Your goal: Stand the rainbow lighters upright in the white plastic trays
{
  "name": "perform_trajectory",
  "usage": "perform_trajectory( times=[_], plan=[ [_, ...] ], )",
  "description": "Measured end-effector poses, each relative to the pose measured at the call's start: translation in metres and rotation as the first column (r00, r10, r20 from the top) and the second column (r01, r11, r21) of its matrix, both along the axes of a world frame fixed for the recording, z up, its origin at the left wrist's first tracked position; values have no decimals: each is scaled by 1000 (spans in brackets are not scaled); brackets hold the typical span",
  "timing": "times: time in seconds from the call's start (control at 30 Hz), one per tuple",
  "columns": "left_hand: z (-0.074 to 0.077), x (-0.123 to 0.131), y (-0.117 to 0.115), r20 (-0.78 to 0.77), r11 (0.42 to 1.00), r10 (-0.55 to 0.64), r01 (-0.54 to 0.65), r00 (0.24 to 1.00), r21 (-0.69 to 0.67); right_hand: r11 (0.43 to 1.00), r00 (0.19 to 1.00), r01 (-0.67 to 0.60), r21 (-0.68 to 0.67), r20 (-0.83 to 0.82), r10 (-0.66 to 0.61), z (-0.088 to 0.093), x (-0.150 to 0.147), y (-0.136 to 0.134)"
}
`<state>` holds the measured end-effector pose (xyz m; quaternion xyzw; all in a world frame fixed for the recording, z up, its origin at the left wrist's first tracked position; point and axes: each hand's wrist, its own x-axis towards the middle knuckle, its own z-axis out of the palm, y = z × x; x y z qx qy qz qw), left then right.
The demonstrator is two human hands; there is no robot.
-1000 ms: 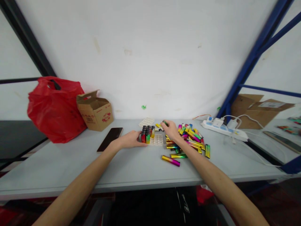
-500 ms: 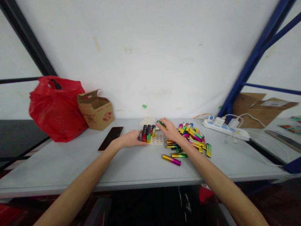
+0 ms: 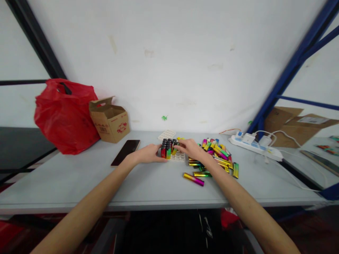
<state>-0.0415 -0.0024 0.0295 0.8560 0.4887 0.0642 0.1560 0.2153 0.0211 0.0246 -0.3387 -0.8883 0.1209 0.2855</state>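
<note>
Upright lighters [image 3: 166, 149] with black tops and shiny coloured bodies stand packed in the left part of a white tray with holes [image 3: 180, 156]. My left hand [image 3: 149, 153] grips the tray's left end, thumb in front and fingers behind, close against the lighters. My right hand [image 3: 191, 148] is over the tray's right part, fingertips pinched on a lighter [image 3: 176, 144] beside the standing ones. The lower end of that lighter is partly hidden. To the right lies a loose heap of metallic lighters [image 3: 218, 151], partly behind my right forearm.
A second white tray [image 3: 166, 134] lies behind. Left are a phone [image 3: 125, 152], an open carton [image 3: 112, 123] and a red bag [image 3: 66, 118]. A power strip with chargers [image 3: 255, 145] and cables sits right. One gold-purple lighter [image 3: 194, 179] lies in front.
My right hand has come left and down with the lighter, from above the tray to beside the standing lighters. The left hand stays at the tray. The camera view has shifted slightly.
</note>
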Motion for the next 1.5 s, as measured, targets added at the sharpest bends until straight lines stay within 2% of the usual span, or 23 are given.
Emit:
perform_trajectory(
  times=[0.13,0.3,0.43,0.57,0.67,0.77,0.9,1.03,1.23,1.5],
  plan=[
    [0,0,0,20,1000,-3,3,1000,-3,999,997,-46,-23,56,48,0,-2,0],
    [0,0,-1,14,1000,17,-17,1000,-4,997,991,71,10,114,-72,2,-2,-3],
    [2,1,-1,31,1000,20,-20,999,-12,996,996,82,-23,39,-82,-1,9,6],
    [4,0,0,26,1000,10,-9,1000,-26,978,985,170,125,-32,-167,-15,24,25],
    [4,-1,3,13,999,7,-7,1000,-38,966,979,182,184,60,-196,-30,29,37],
    [4,-2,4,9,999,3,-3,1000,-43,978,962,161,134,200,-185,-38,27,41],
    [3,-2,3,3,999,19,-19,1000,-40,985,948,155,78,270,-170,-33,21,40],
    [5,-2,0,-2,1000,9,-9,1000,-20,976,937,200,88,276,-217,-27,17,39],
    [6,-1,-1,14,999,18,-17,1000,-49,945,901,297,134,288,-324,-27,18,39],
    [4,-2,1,-8,999,11,-11,1000,-31,958,923,266,110,256,-286,-31,19,42]
  ],
)
